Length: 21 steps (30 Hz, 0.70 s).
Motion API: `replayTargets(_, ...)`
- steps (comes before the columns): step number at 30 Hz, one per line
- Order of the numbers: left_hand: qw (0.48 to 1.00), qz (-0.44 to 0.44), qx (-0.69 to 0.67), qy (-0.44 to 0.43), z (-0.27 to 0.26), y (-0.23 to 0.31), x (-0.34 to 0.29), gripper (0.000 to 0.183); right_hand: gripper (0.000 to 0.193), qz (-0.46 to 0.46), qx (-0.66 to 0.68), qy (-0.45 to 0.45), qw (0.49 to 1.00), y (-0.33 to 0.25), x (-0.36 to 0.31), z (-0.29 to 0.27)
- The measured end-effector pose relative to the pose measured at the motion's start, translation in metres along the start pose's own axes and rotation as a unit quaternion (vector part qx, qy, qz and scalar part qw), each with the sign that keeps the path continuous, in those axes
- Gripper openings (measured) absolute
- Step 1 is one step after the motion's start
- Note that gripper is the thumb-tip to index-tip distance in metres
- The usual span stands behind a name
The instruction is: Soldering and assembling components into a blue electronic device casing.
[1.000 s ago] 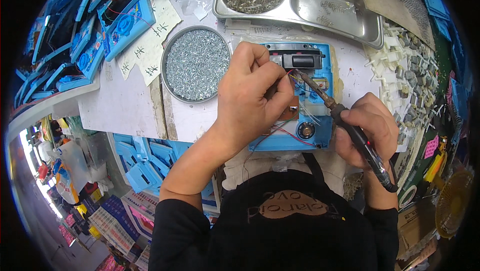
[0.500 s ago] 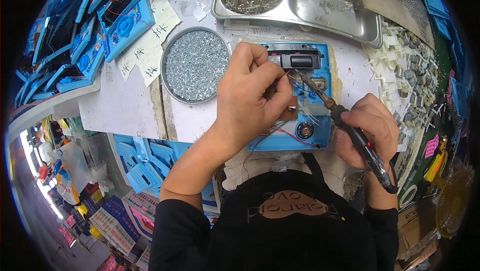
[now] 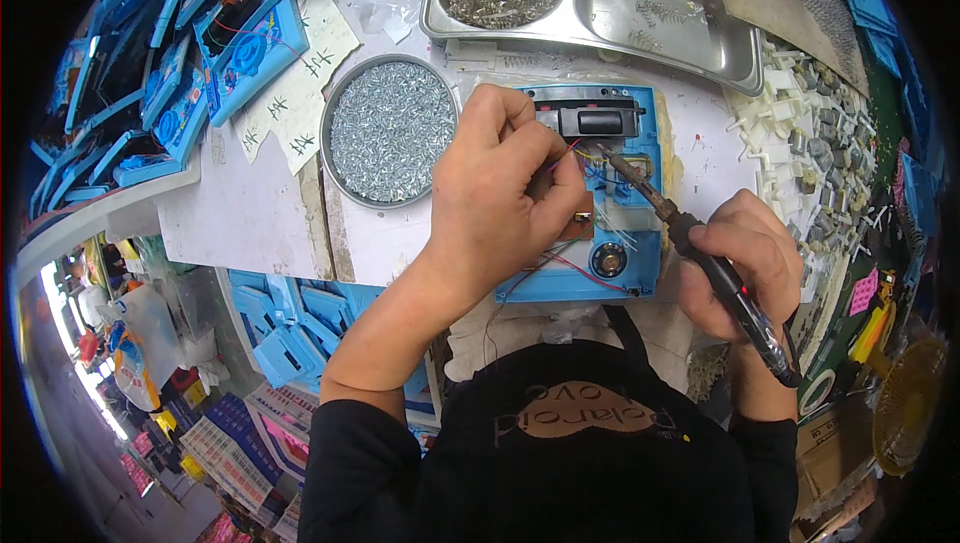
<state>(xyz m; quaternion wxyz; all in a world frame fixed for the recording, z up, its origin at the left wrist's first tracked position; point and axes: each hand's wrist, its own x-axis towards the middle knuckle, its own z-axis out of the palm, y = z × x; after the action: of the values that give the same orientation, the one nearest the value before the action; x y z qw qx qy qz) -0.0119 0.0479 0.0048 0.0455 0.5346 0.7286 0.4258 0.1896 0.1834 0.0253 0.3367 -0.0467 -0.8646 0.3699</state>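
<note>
A blue plastic housing (image 3: 640, 288) lies in front of me, with a black part (image 3: 600, 123) along its far side, a round speaker (image 3: 609, 261) at its near right and thin wires inside. My right hand (image 3: 745, 268) grips a soldering iron (image 3: 715, 268), its tip pointing up and left over the wiring. Over the housing's left side is my left hand (image 3: 505, 183), thumb and forefinger pinched together near a thin red wire (image 3: 573, 146). A brown circuit board (image 3: 578, 228) shows partly beneath that hand. The pinched fingertips are mostly hidden by the hand itself.
Left of the housing stands a round tin (image 3: 390, 133) full of screws. A steel tray (image 3: 660, 13) with small springs sits at the back. White plastic parts (image 3: 800, 133) heap on the right; blue housings (image 3: 250, 53) pile at far left, and more blue pieces (image 3: 295, 338) lie below the table edge.
The soldering iron's tip has shifted slightly right, away from my left fingers, as my right hand moved a little right. My left hand has hardly moved.
</note>
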Motion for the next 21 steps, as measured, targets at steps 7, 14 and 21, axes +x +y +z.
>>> replayTargets(7, 1.0, -0.023, 0.006, -0.02, -0.0007, 0.0035, 0.0024, 0.01, 0.033, 0.001, -0.008, -0.017, 1.0, 0.0046, 0.0034, 0.0006)
replayTargets(14, 0.999, -0.035, 0.006, -0.012, 0.0007, 0.0051, 0.0015, 0.009, 0.033, 0.007, -0.016, -0.021, 1.0, 0.0071, 0.0066, 0.0052)
replayTargets(21, 0.999, -0.035, 0.0, 0.001, 0.0022, 0.0048, 0.0014, 0.01, 0.034, 0.003, -0.011, -0.02, 1.0, 0.0071, 0.0091, 0.0066)
